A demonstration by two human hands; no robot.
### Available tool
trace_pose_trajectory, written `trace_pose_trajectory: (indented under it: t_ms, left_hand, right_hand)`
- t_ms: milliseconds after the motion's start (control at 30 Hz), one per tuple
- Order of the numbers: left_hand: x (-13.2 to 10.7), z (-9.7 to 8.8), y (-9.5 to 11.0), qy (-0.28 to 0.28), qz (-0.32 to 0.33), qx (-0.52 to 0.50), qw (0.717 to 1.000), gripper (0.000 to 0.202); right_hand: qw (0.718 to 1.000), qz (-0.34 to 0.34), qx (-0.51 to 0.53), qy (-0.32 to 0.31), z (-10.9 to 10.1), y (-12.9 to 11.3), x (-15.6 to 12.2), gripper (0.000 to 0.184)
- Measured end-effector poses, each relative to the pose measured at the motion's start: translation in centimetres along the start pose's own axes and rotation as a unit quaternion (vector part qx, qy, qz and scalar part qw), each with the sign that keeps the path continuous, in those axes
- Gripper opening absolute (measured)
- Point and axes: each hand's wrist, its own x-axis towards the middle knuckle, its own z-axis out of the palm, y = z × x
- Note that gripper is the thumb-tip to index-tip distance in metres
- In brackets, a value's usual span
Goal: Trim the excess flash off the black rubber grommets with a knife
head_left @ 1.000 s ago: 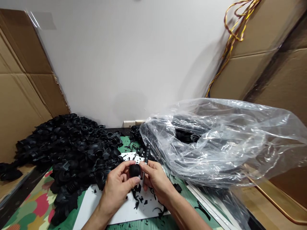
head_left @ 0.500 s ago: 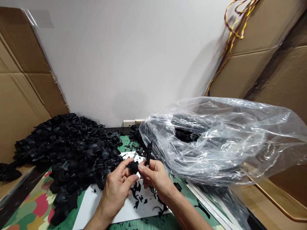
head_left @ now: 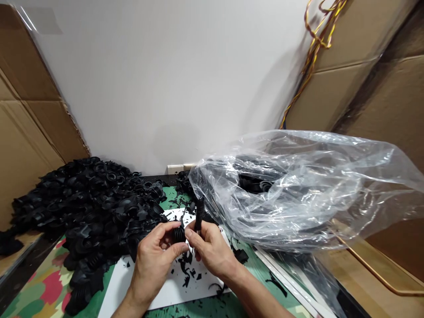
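Note:
Between the thumb and fingers of my left hand [head_left: 155,254] is a small black ribbed rubber bellows [head_left: 178,235], and a thin strip sticks up from its top edge. My right hand [head_left: 212,249] is closed around a slim dark tool [head_left: 199,214] with a black handle that points up; its working end is hidden by the fingers. The right thumb and fingertips meet the bellows on its right side. Under both hands lies a white sheet [head_left: 121,282], strewn with black rubber scraps [head_left: 185,265].
A large heap of black rubber bellows [head_left: 99,198] rises at left. At right a clear plastic bag [head_left: 298,198] holds more black parts. Cardboard panels [head_left: 36,88] flank the green work surface [head_left: 172,194], and a twisted yellow-brown cable [head_left: 309,66] hangs at upper right.
My right hand has closed in on the bellows, its thumb now at the upper right edge, and the tool has shifted slightly left. The whole view has shifted a little.

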Motion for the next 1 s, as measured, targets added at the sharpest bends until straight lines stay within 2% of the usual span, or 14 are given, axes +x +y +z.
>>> trace_pose_trajectory:
  t_ms: [100,200,367,667,833,900,1000]
  left_hand:
    - [0.2,0.1,0.8,0.011,-0.085,-0.087,0.993,0.036]
    - [0.3,0.0,1.1,0.023,-0.118,-0.144,0.982,0.035]
    - [0.3,-0.1,0.8,0.038,-0.103,-0.174,0.979,0.030]
    - [0.3,0.1,0.2,0.051,-0.086,-0.134,0.986,0.022]
    - [0.3,0.1,0.2,0.053,-0.091,-0.122,0.987,0.020]
    - [0.4,0.0,0.1,0.059,-0.095,-0.111,0.988,0.021]
    - [0.4,-0.2,-0.1,0.064,-0.103,-0.096,0.988,0.024]
  right_hand:
    - [1.000,-0.002,-0.005,0.007,0.2,0.1,-0.1,0.036]
    - [1.000,-0.005,0.001,0.008,0.4,0.3,-0.1,0.038]
    - [1.000,-0.005,0.010,-0.009,0.4,0.6,-0.1,0.039]
    - [0.999,-0.003,0.033,-0.007,0.7,0.4,0.0,0.039]
    - [0.997,0.022,0.067,-0.008,0.7,0.6,0.2,0.040]
    - [0.995,0.020,0.091,0.019,0.3,0.3,0.3,0.041]
    - [0.988,-0.031,0.130,0.079,-0.7,-0.5,0.3,0.042]
